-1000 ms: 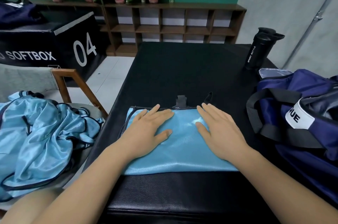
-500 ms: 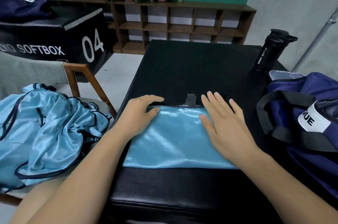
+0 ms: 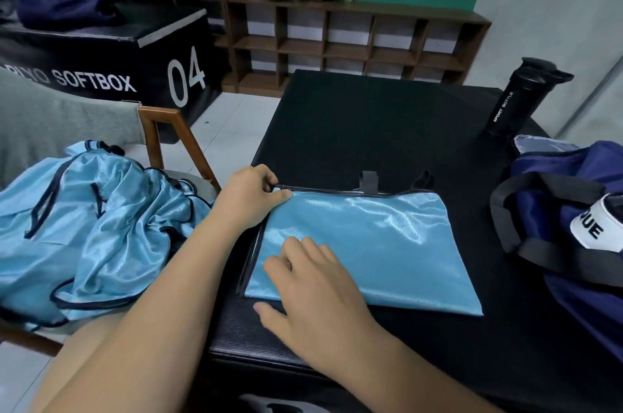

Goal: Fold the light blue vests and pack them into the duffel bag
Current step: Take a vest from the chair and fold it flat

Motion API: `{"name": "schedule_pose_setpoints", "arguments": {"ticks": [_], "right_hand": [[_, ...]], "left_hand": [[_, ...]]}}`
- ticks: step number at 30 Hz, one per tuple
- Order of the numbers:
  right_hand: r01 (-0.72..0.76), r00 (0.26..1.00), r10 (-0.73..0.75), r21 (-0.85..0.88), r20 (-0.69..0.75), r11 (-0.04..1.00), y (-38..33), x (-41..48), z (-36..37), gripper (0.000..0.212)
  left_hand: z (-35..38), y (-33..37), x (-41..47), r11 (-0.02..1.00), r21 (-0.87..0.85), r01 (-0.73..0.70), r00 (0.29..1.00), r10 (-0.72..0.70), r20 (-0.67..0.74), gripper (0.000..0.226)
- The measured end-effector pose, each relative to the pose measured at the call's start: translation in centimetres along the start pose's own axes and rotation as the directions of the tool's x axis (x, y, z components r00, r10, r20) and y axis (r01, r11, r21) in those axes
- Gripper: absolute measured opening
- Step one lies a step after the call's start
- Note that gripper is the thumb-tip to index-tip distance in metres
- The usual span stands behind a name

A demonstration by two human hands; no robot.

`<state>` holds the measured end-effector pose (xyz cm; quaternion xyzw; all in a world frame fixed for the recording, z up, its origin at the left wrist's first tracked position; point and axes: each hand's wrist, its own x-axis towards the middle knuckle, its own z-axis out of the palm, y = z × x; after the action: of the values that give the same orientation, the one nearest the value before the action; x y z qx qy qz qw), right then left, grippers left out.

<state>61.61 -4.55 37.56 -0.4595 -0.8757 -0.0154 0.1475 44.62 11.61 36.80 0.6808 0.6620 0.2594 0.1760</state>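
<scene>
So the folded vest (image 3: 371,244) is a neat shiny light blue rectangle with dark piping along its far and left edges, and a little black tab and strap loop poke out past the far edge. It lies flat near the front edge of the black tabletop (image 3: 354,122), a bit left of centre, well apart from the navy duffel bag (image 3: 569,237) over at the right edge. The left hand (image 3: 249,200) is pinching the vest's far-left corner between thumb and fingers. The right hand (image 3: 313,284) rests on the near-left part with fingers loosely bent and gripping nothing, thumb on the tabletop just off the vest's near edge. Half a second ago that right hand lay flat on the vest's right half, so it has crossed over to the left. The left hand has stayed at its corner.
</scene>
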Motion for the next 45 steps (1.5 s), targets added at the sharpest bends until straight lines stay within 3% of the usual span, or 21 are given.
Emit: {"name": "schedule_pose_setpoints", "arguments": {"ticks": [6, 8, 13, 17, 20, 24, 27, 29, 36, 45], "right_hand": [[-0.052, 0.997, 0.05, -0.033, -0.054, 0.998, -0.8, 0.7, 1.9, 0.03], [-0.048, 0.998, 0.046, -0.06, -0.043, 0.997, -1.1, 0.9, 2.2, 0.03], [-0.068, 0.997, 0.066, -0.076, -0.026, 0.995, -1.8, 1.4, 2.6, 0.052], [-0.101, 0.98, 0.104, 0.028, -0.169, 0.995, -2.6, 1.7, 1.6, 0.035], [-0.128, 0.957, 0.167, 0.171, -0.238, 0.977, -2.2, 1.4, 0.2, 0.018], [-0.223, 0.953, 0.293, 0.473, -0.08, 0.853, -0.6, 0.1, -2.5, 0.019], [-0.258, 0.913, 0.403, 0.664, -0.07, 0.701, 0.8, -1.5, -4.6, 0.018], [-0.283, 0.874, 0.485, 0.765, -0.044, 0.579, 1.9, -2.7, -5.6, 0.017], [-0.314, 0.763, 0.646, 0.89, 0.03, 0.33, 5.9, -7.1, -7.7, 0.013], [-0.431, 0.692, 0.699, 0.88, 0.18, 0.2, 9.5, -12.0, -5.8, 0.022]], "left_hand": [[-0.5, 0.4, 0.1, 0.99, 0.143, 0.013, 0.996, -0.025, 0.084, 0.037], [-0.3, 0.6, 0.1, 0.994, 0.105, 0.0, 0.995, -0.01, 0.096, 0.031], [-0.7, 1.0, -0.3, 0.997, -0.016, 0.074, 0.996, -0.073, 0.044, 0.019], [-1.8, 0.8, -0.6, 0.992, -0.062, 0.108, 0.994, -0.106, 0.037, 0.015], [-3.0, 1.2, -0.7, 0.964, -0.212, 0.16, 0.987, -0.153, 0.047, 0.02], [-4.5, 3.3, -0.8, 0.887, -0.414, 0.204, 0.979, -0.195, 0.066, 0.025], [-4.7, 6.1, -1.0, 0.786, -0.58, 0.213, 0.977, -0.161, 0.14, 0.025], [-4.5, 8.2, -0.6, 0.772, -0.613, 0.168, 0.984, -0.098, 0.147, 0.022], [-1.5, 16.5, 0.7, 0.855, -0.516, -0.045, 0.979, 0.141, 0.148, 0.01], [5.5, 20.8, 0.1, 0.935, -0.351, -0.039, 0.949, 0.145, 0.28, 0.015]]}}
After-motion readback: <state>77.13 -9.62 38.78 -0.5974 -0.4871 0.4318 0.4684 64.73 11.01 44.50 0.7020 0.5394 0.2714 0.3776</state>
